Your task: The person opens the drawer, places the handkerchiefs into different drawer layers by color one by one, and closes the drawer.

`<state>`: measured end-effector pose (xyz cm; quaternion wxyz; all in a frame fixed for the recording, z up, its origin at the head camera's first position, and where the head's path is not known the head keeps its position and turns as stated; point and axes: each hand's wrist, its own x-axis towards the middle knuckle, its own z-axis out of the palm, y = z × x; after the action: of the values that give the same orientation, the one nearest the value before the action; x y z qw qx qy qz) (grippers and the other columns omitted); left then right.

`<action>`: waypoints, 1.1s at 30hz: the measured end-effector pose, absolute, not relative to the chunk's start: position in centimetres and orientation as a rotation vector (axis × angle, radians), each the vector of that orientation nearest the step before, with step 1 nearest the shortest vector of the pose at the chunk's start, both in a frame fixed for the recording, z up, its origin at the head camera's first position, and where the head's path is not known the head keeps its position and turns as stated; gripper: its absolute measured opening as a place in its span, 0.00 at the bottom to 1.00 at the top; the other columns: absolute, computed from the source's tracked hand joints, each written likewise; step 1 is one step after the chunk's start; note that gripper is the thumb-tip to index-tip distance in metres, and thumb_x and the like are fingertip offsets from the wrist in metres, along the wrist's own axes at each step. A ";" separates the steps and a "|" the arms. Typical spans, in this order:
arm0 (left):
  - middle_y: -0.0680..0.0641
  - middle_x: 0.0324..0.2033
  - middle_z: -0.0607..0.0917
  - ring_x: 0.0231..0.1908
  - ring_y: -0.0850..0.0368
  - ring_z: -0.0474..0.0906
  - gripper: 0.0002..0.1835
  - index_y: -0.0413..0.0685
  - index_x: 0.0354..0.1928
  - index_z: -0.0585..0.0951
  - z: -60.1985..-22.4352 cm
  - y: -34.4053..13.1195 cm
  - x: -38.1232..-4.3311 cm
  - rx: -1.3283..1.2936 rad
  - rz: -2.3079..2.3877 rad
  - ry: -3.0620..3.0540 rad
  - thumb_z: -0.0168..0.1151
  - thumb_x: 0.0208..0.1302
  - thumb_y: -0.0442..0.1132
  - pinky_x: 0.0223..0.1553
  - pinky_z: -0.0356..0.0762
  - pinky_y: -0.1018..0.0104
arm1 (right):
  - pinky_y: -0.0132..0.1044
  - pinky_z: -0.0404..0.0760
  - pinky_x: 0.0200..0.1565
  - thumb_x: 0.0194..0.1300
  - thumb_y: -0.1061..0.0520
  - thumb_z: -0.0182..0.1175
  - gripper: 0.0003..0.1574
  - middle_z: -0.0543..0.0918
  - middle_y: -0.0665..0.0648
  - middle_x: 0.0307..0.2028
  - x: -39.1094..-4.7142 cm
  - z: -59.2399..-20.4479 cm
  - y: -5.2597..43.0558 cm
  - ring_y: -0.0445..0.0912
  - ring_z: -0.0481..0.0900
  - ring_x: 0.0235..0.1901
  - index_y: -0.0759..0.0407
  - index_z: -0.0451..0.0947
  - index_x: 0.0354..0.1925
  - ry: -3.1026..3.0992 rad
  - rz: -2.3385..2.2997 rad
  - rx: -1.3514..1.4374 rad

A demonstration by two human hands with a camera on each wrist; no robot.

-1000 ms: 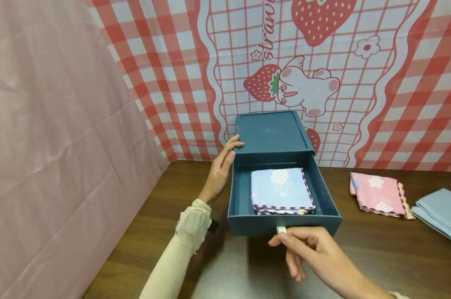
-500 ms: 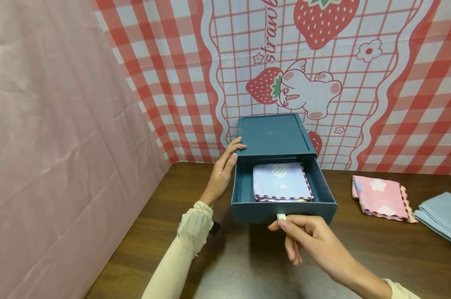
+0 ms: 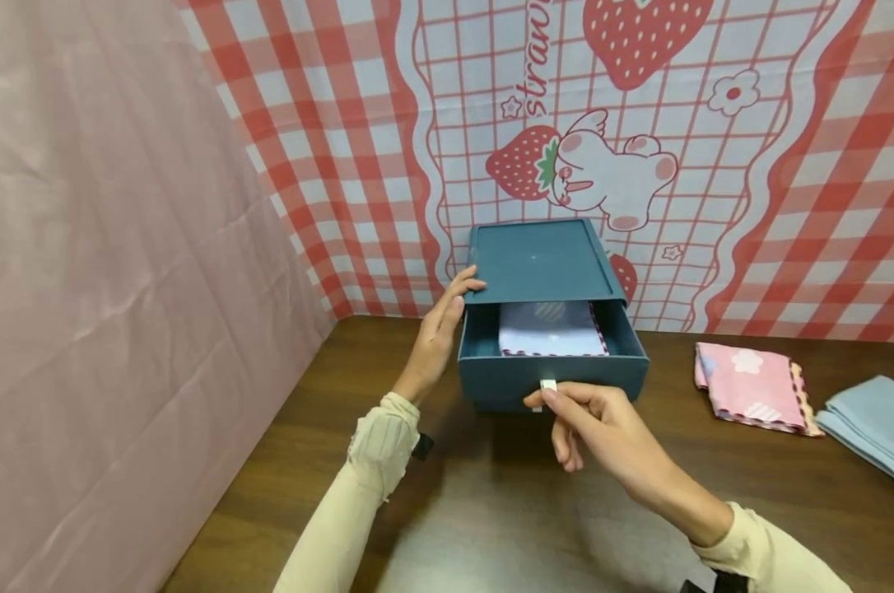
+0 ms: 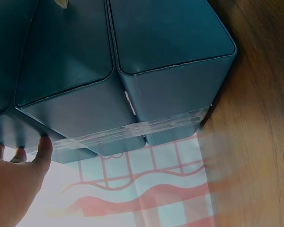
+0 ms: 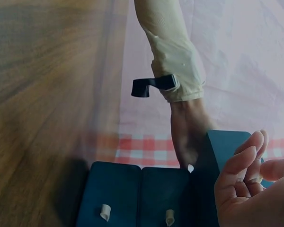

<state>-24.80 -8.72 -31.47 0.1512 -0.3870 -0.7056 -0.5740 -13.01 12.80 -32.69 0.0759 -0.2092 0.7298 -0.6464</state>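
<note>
A dark teal drawer unit (image 3: 543, 259) stands against the back curtain, its top drawer (image 3: 502, 383) pulled partway out. Inside lies a folded pale blue cloth (image 3: 543, 336) with a red-and-white edge, its back part under the unit's top. My right hand (image 3: 606, 424) pinches the small white pull tab (image 3: 548, 385) on the drawer front between thumb and index finger. At the unit's left side my left hand (image 3: 432, 338) rests with fingers fairly straight, fingertips at the top edge. The right wrist view shows lower drawers (image 5: 116, 189) with white tabs of their own.
To the right on the wooden table (image 3: 714, 494) lie a folded pink cloth (image 3: 754, 383) and a folded light blue cloth (image 3: 877, 424). A pink curtain (image 3: 106, 329) hangs at the left. Clear tape (image 4: 142, 127) runs across the unit's side.
My right hand has pushed the drawer inward, away from me, and the cloth in it has slid partly under the unit's top. My left hand has stayed at the side.
</note>
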 end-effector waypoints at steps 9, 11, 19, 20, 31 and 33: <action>0.43 0.66 0.56 0.67 0.53 0.48 0.22 0.39 0.59 0.66 -31.2 -7.6 -24.6 -1.119 -1.699 -2.045 0.25 0.72 0.36 0.61 0.49 0.42 | 0.45 0.74 0.17 0.68 0.47 0.44 0.23 0.74 0.62 0.14 -14.3 -32.8 13.6 0.51 0.71 0.12 0.61 0.74 0.49 2.199 -1.997 -0.566; 0.44 0.67 0.56 0.67 0.54 0.48 0.22 0.39 0.59 0.66 -31.3 -7.6 -24.6 -1.114 -1.704 -2.048 0.25 0.72 0.37 0.61 0.49 0.42 | 0.45 0.73 0.17 0.68 0.47 0.45 0.23 0.74 0.63 0.15 -14.5 -32.8 13.7 0.51 0.71 0.12 0.62 0.74 0.49 2.189 -2.011 -0.562; 0.44 0.67 0.55 0.67 0.54 0.46 0.22 0.38 0.59 0.66 -31.5 -8.4 -24.2 -1.087 -1.720 -2.055 0.25 0.71 0.36 0.61 0.44 0.39 | 0.47 0.74 0.18 0.67 0.47 0.47 0.22 0.74 0.63 0.15 -15.0 -33.0 13.2 0.49 0.70 0.12 0.62 0.75 0.46 2.134 -2.041 -0.602; 0.44 0.67 0.55 0.67 0.54 0.46 0.22 0.37 0.59 0.66 -31.6 -8.7 -24.1 -1.075 -1.722 -2.052 0.25 0.71 0.36 0.61 0.44 0.39 | 0.47 0.74 0.18 0.67 0.47 0.47 0.22 0.74 0.63 0.15 -15.1 -33.0 12.9 0.49 0.70 0.12 0.62 0.75 0.46 2.126 -2.039 -0.615; 0.42 0.66 0.55 0.67 0.54 0.45 0.21 0.36 0.58 0.66 -31.8 -8.4 -24.3 -1.086 -1.711 -2.050 0.28 0.72 0.36 0.62 0.44 0.42 | 0.46 0.75 0.17 0.66 0.48 0.48 0.21 0.75 0.61 0.15 -15.2 -33.2 13.2 0.47 0.71 0.11 0.62 0.76 0.45 2.139 -2.069 -0.601; 0.42 0.66 0.55 0.67 0.54 0.45 0.21 0.35 0.58 0.66 -31.7 -8.3 -24.3 -1.095 -1.724 -2.038 0.29 0.71 0.36 0.62 0.43 0.42 | 0.45 0.75 0.17 0.67 0.49 0.48 0.20 0.75 0.61 0.15 -15.2 -33.1 13.3 0.47 0.71 0.11 0.62 0.76 0.45 2.134 -2.077 -0.612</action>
<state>-24.27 -8.25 -31.75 0.1278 -0.3765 -0.7006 -0.5925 -15.17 13.25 -33.05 0.0508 -0.2011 0.7010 -0.6823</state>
